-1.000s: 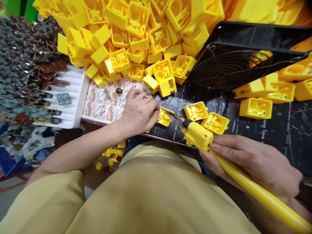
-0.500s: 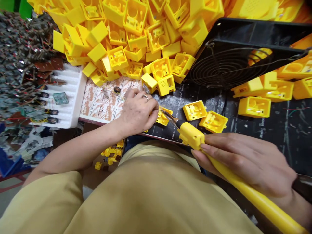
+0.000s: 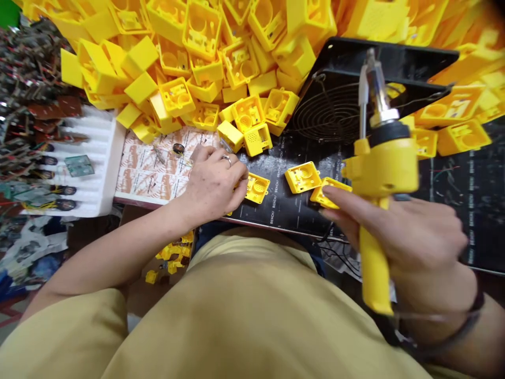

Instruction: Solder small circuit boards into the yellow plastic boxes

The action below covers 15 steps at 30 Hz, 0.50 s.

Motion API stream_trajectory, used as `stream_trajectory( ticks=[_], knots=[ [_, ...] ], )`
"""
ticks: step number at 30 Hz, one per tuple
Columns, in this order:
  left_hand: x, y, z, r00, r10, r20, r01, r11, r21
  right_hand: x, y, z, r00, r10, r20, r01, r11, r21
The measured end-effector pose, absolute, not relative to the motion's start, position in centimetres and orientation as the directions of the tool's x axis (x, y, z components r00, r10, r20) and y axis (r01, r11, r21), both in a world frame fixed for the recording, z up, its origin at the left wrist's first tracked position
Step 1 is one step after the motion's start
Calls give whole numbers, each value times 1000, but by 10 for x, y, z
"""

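My left hand (image 3: 215, 181), with a ring on one finger, is closed at the edge of a small yellow plastic case (image 3: 259, 188) and covers part of it. My right hand (image 3: 414, 237) grips a yellow soldering gun (image 3: 384, 163), its metal tip pointing up and away from the bench. The gun is apart from the case at my left hand. Beneath it, two more yellow cases lie side by side: one case (image 3: 303, 177) in full view, the other case (image 3: 330, 190) partly behind my right fingers.
A big heap of yellow cases (image 3: 203, 31) fills the back. A black fan (image 3: 331, 105) with a wire grille leans at the right. At the left stand a white foam tray (image 3: 104, 173), a green circuit board (image 3: 79, 165) and a pile of wired parts (image 3: 27, 79).
My right hand has lifted the soldering gun away from the case at my left hand and swung its tip upward. My left hand stays at the same case. The whole view has shifted slightly.
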State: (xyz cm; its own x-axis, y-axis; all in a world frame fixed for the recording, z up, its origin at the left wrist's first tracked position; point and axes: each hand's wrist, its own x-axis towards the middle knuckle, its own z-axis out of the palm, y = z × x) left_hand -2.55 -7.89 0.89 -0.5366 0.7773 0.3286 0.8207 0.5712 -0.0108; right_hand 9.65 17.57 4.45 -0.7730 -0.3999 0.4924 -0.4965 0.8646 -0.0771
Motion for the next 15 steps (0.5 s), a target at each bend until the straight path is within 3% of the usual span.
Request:
stream_trajectory(
  ticks=[3,7,9,12,15],
  knots=[
    [-23,-82,17,-559,756,341,809,588,22,69,180,30,-696,-573,433,-617,786,48],
    [-22,-115,37,-551,718,425,830,526,187,47,185,13,-716,-633,294,-676,733,-68],
    [-20,-138,40,-451,744,494,887,436,152,47,185,12,-701,-643,307,-688,724,-53],
    [-13,-159,29,-257,811,525,953,302,0,54,174,14,-671,-633,386,-703,709,-61],
    [-3,-152,7,-249,823,511,954,299,-17,58,156,11,-617,-648,446,-755,648,-102]
  ],
)
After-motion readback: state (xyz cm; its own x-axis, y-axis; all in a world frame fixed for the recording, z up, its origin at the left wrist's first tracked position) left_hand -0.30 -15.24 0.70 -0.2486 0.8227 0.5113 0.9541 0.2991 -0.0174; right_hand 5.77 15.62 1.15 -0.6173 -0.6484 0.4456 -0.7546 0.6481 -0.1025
